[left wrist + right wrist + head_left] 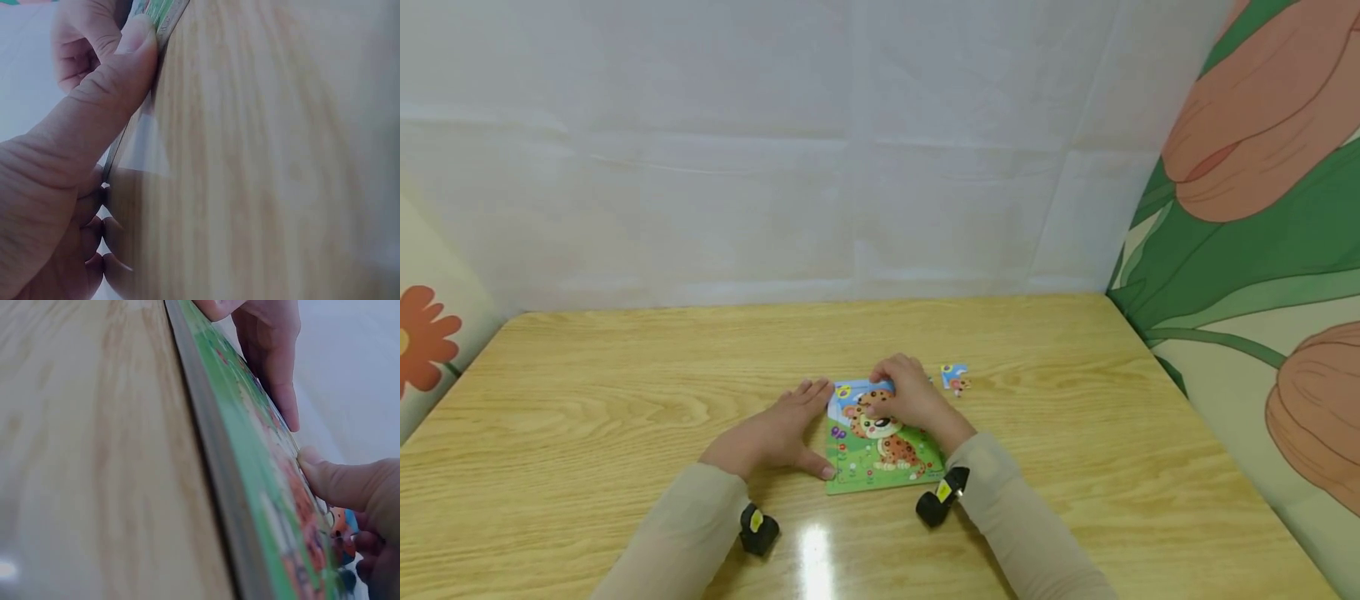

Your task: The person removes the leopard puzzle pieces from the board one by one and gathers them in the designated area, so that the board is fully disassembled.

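A jigsaw puzzle board (850, 479) with a spotted cartoon leopard on green grass lies flat on the table. My left hand (778, 429) rests along its left edge, fingers spread, thumb at the near left corner; the left wrist view shows that thumb (119, 69) on the edge. Over the leopard's head, my right hand (913, 396) has curled fingers and pinches a puzzle piece, orange-spotted with blue (342, 528). The right thumb (337, 481) touches the picture surface. Part of the piece is hidden by the fingers.
Loose puzzle pieces (955, 375), blue and orange, lie right of the board, partly overlapping in view. The wooden table (662, 375) extends around. A white cloth (775, 167) hangs behind it, and a flower-patterned cloth (1262, 250) hangs at the right.
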A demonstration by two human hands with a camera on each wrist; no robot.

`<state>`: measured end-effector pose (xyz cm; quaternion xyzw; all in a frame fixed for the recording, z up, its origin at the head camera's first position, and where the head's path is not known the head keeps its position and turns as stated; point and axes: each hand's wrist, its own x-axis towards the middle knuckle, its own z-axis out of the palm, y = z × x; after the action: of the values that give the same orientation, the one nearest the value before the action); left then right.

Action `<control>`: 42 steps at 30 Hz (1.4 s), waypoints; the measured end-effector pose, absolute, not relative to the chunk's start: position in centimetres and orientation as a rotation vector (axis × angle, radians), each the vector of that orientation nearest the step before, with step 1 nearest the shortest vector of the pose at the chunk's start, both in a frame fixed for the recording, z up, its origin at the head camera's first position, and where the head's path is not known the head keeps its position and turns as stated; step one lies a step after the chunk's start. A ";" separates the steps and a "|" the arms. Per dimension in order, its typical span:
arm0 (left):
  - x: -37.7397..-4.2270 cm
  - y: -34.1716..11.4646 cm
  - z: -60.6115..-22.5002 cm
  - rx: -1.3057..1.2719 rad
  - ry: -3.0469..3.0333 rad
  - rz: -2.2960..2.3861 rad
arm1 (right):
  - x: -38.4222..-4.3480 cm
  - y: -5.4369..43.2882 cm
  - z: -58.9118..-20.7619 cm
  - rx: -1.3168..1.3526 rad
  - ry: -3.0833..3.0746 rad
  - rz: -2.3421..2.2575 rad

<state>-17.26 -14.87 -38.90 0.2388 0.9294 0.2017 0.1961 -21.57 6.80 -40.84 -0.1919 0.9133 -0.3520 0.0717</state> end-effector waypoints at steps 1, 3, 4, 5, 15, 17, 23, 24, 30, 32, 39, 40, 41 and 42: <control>-17.3 -14.9 -38.9 0.669 2.604 0.567 | -21.6 6.8 -40.8 -0.582 2.753 -1.041; -17.3 -14.9 -38.9 0.670 2.606 0.568 | -21.6 6.8 -40.6 -0.582 2.770 -1.004; -17.3 -14.9 -38.9 0.667 2.606 0.566 | -21.5 6.7 -40.5 -0.581 2.780 -0.984; -17.3 -15.0 -38.8 0.668 2.607 0.567 | -21.5 6.7 -40.4 -0.573 2.790 -0.968; -17.1 -15.1 -38.6 0.686 2.610 0.584 | -21.4 6.5 -39.7 -0.409 2.799 -0.845; -17.1 -15.1 -38.6 0.684 2.613 0.573 | -21.4 6.5 -39.8 -0.411 2.793 -0.858; -17.2 -15.1 -38.7 0.683 2.620 0.547 | -21.3 6.7 -39.9 -0.461 2.805 -0.886; -17.3 -15.2 -38.7 0.687 2.620 0.548 | -21.2 6.7 -40.0 -0.471 2.808 -0.886; -17.3 -15.1 -38.6 0.695 2.620 0.544 | -21.3 7.0 -40.3 -0.530 2.793 -0.905; -17.2 -15.1 -38.7 0.702 2.622 0.544 | -21.3 7.3 -40.4 -0.535 2.772 -0.952; -17.2 -15.1 -38.7 0.695 2.616 0.541 | -21.4 7.7 -40.4 -0.505 2.633 -1.119; -17.2 -15.1 -38.7 0.693 2.615 0.539 | -21.4 7.7 -40.4 -0.492 2.613 -1.131; -17.2 -15.1 -38.7 0.691 2.614 0.537 | -21.4 7.6 -40.4 -0.483 2.598 -1.137; -17.2 -15.1 -38.7 0.687 2.613 0.537 | -21.4 7.5 -40.3 -0.475 2.584 -1.139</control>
<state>-17.20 -15.06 -38.74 0.2447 0.9310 0.1912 0.1921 -21.43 7.54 -40.31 -0.1643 0.8937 -0.3939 0.1384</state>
